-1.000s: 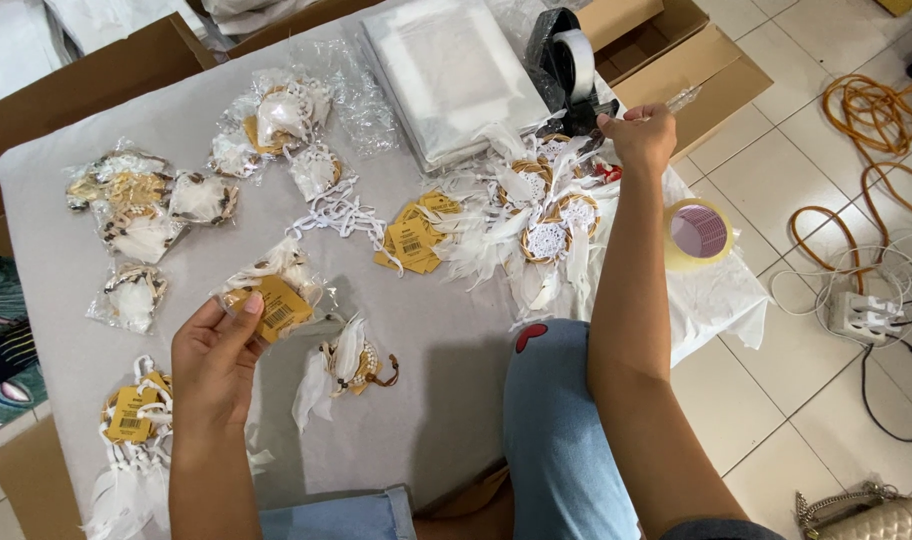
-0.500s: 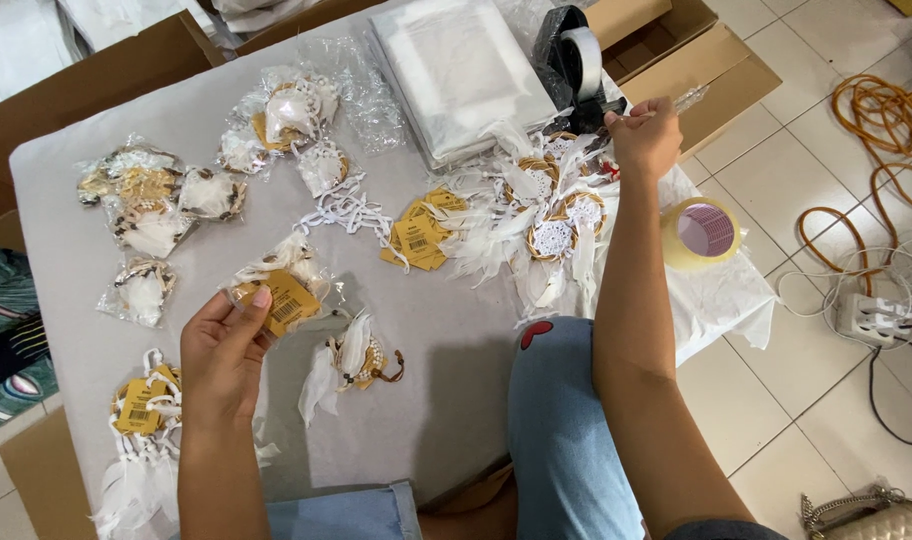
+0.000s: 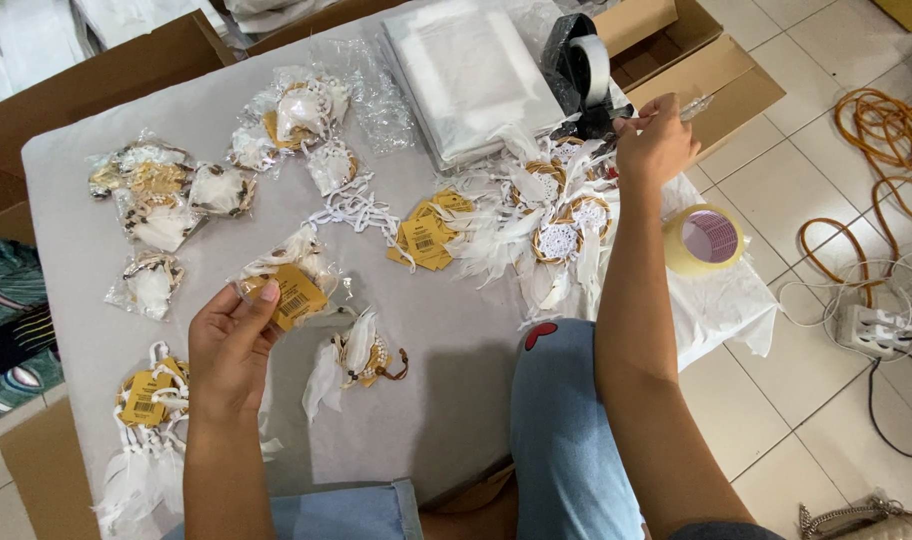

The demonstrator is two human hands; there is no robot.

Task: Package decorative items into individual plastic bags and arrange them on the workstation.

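Head view: left hand (image 3: 231,345) fingers grip bagged yellow tag (image 3: 294,295); right hand (image 3: 656,145) pinches tape strip (image 3: 691,108).

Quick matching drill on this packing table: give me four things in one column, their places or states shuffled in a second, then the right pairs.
1. left hand
2. right hand
3. loose tape roll
4. stack of clear bags

a. lies flat at the table's far side
b. holds a bagged item with a yellow tag
c. sits at the table's right edge
d. pinches a tape strip at the black dispenser

Pairs: 1-b, 2-d, 3-c, 4-a
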